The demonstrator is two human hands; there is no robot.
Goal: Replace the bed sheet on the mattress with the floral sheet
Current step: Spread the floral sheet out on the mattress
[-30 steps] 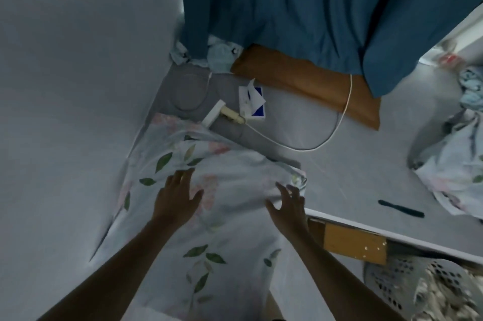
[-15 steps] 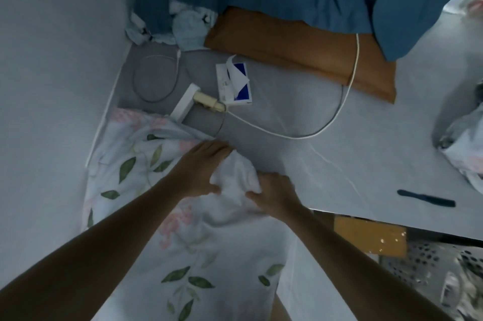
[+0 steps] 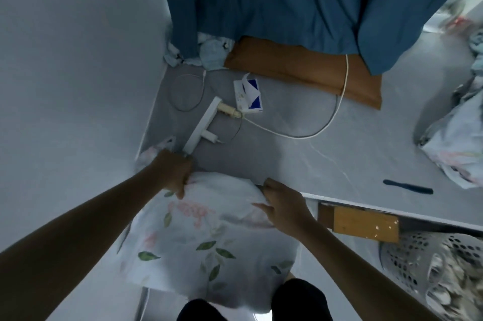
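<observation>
Head view, floral sheet (image 3: 206, 237): we see it bunched at the mattress's near left corner, against the wall, its far edge pulled up into a ridge.
Left hand (image 3: 173, 171): our fingers are curled tight on the sheet's far edge, just beside the near end of the power strip.
Right hand (image 3: 283, 202): we pinch the same far edge near the mattress's near side.
Mattress (image 3: 339, 148): grey and mostly bare beyond the sheet.
Power strip (image 3: 202, 128): lies near the left edge, white cable (image 3: 337, 109) looping away from it.
Blue-and-white box (image 3: 248, 97): just beyond the strip.
Orange pillow (image 3: 300, 70): at the far edge under the blue curtain (image 3: 287, 2).
Laundry basket (image 3: 428, 268): beside the bed, near right.
</observation>
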